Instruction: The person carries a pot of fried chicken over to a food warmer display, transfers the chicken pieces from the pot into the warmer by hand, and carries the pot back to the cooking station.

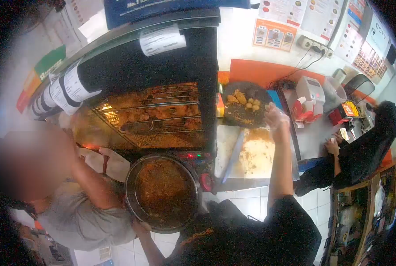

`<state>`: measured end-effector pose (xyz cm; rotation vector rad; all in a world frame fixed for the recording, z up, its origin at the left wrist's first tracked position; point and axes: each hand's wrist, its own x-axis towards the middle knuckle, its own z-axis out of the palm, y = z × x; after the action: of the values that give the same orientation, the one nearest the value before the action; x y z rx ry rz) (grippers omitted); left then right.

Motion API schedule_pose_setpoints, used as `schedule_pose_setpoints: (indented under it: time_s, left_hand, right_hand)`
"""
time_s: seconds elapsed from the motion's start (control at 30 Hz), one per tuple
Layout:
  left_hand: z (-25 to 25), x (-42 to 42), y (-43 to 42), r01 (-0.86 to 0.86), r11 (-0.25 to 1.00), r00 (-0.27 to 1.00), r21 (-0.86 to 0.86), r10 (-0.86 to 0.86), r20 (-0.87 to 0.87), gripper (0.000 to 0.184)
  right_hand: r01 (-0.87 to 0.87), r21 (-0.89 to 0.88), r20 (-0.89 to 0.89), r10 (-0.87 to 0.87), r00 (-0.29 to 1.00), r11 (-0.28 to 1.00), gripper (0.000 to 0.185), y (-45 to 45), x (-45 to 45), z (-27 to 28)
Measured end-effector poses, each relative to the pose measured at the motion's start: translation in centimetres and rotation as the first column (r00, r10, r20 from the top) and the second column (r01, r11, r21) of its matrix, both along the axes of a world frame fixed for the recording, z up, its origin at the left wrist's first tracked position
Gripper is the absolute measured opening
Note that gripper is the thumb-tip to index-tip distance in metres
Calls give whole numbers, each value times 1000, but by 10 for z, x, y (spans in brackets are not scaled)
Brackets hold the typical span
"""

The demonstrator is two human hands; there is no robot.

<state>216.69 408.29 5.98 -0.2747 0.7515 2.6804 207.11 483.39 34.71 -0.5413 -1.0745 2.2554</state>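
Observation:
My left hand [141, 230] grips the lower left rim of a large round dark pan [162, 195], whose inside is coated with brown residue. My right hand [277, 120], in a clear plastic glove, is raised at the right edge of a round black stone dish [246, 99]. Its fingers are curled together, and anything between them is too small to make out. Fried pieces and pale round balls lie in the dish. Below it, a knife [233, 157] rests on a white cutting board [258, 155] strewn with crumbs.
A lit warming cabinet [162, 113] full of fried food stands beyond the pan. On the left, a person in grey [87, 217] reaches towards it. Another person in black [362, 146] works at the right counter, near a white printer [310, 88]. Shelves [362, 213] stand lower right.

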Motion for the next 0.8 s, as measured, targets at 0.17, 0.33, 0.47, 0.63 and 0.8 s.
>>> schedule_pose_setpoints:
  time_s: [0.17, 0.33, 0.47, 0.63, 0.8]
  left_hand:
    - [65, 6, 66, -383, 668, 892, -638, 447, -68, 26]
    - [68, 25, 89, -457, 541, 809, -706, 583, -77, 19]
    - [51, 37, 83, -381, 706, 849, -597, 523, 77, 21]
    - [152, 52, 148, -317, 528, 929, -788, 339, -146, 29]
    - [153, 64, 150, -227, 694, 950, -683, 312, 1, 50]
  right_hand:
    - [137, 578, 75, -219, 973, 805, 25, -52, 51, -42]
    - [-425, -85, 492, 409, 768, 901, 34, -142, 74, -174]
    - [-748, -338, 479, 789, 386, 571, 44, -218, 96, -171]
    - [-872, 88, 552, 705, 445, 482, 43, -251, 82, -158]
    - [-835, 133, 356, 761, 543, 534, 38, -247, 64, -160]
